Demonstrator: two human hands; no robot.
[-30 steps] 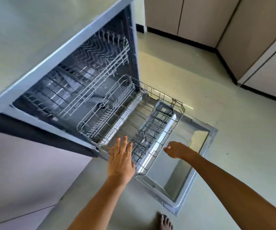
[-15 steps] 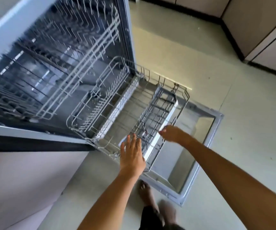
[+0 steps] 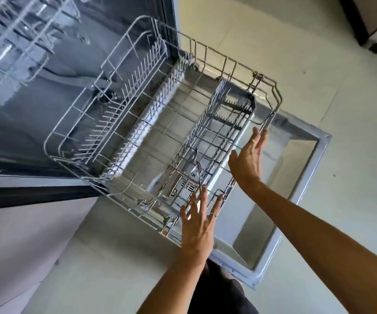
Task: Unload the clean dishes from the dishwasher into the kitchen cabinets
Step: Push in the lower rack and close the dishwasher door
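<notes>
The dishwasher's lower wire rack (image 3: 124, 123) is pulled out over the lowered door (image 3: 305, 177). Its grey cutlery basket (image 3: 217, 141) runs along the rack's front side and holds a fork (image 3: 197, 172); I see no other dishes in the rack. My left hand (image 3: 197, 225) hovers open, fingers spread, at the rack's near front corner, fingertips close to the fork. My right hand (image 3: 248, 159) is open and flat against the rack's front edge, fingertips at the wire rim.
The upper rack (image 3: 13, 37) sits inside the dishwasher tub at the top left, blurred. A pale cabinet front (image 3: 13, 257) lies at the lower left. Tiled floor (image 3: 307, 64) spreads to the right, with dark cabinet plinths (image 3: 368, 35) at the top right.
The camera has leaned in over the rack. Both hands moved forward: my left hand to the near corner by the fork, my right hand opened flat against the rack's front edge.
</notes>
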